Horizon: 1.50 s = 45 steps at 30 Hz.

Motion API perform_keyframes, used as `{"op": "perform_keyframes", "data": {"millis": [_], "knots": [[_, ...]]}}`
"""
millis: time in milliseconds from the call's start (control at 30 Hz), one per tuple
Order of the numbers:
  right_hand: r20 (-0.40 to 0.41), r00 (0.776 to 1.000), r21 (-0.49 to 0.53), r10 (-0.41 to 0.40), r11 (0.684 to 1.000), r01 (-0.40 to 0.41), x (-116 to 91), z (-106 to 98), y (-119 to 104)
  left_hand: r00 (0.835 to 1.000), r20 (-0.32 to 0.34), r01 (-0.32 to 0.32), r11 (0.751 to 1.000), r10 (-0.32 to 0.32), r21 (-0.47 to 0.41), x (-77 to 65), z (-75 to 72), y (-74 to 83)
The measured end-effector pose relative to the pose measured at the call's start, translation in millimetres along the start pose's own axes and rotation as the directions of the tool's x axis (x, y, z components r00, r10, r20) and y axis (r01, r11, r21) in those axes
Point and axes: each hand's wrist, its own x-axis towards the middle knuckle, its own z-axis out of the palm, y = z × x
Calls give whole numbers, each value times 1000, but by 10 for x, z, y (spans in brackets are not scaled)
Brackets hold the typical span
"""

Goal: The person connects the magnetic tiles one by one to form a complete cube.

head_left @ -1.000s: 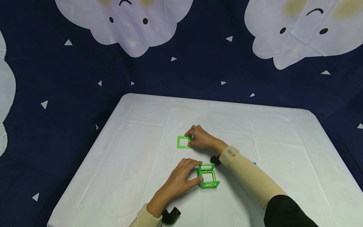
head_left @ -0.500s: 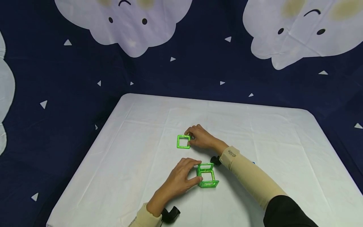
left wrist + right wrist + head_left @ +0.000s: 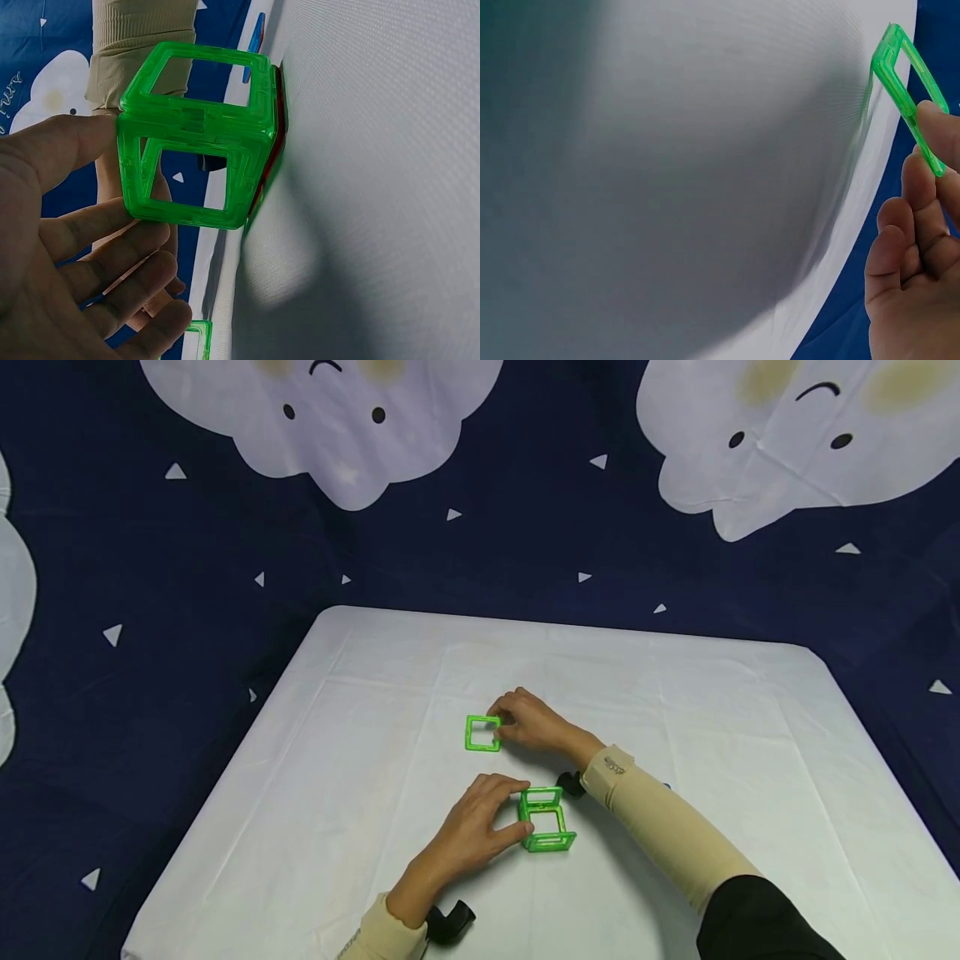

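Note:
Thumb and fingers of my left hand (image 3: 476, 822) grip the left side of a small box of green magnetic tiles (image 3: 550, 848) on the table. In the left wrist view the box (image 3: 193, 120) shows square frames joined at their edges, with a red edge (image 3: 280, 105) along its base. Farther back, my right hand (image 3: 534, 721) pinches a single green square magnetic tile (image 3: 468, 735) by its right edge. The right wrist view has this tile (image 3: 895, 84) tilted between thumb and fingers, close to the cloth; contact is unclear.
A white cloth covers the table (image 3: 360, 693). Beyond the right sleeve (image 3: 660, 818) a bit of a blue piece (image 3: 667, 786) peeks out; the left wrist view shows this blue piece (image 3: 256, 41) too. A dark blue curtain (image 3: 405, 560) with clouds hangs behind the table.
Both hands keep their holds and hardly move. The whole head view has shifted slightly left and up; the single tile looks slightly more upright.

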Motion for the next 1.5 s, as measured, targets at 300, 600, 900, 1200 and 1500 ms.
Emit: {"op": "perform_keyframes", "data": {"millis": [300, 600, 900, 1200, 1500], "knots": [[-8, 1000, -3, -13, 1000, 13, -34, 7, 5, 1000, -6, -11, 1000, 11, -13, -3, 6, 0], [6, 998, -3, -62, 998, 62, -81, -12, -38, 1000, -6, -15, 1000, 15, -12, 0, 13, -7], [15, 996, -18, -85, 996, 86, -149, -13, -49, 1000, 5, 0, 1000, 0, -6, -1, 19, 6], [-38, 999, 46, -25, 999, 27, -237, -80, -7, 1000, 1, -7, 1000, 7, -9, -6, 13, 15], [-102, 994, 110, 34, 994, -22, -390, -172, 8, 1000, -22, -17, 1000, 17, -7, -15, 14, 16]]}}
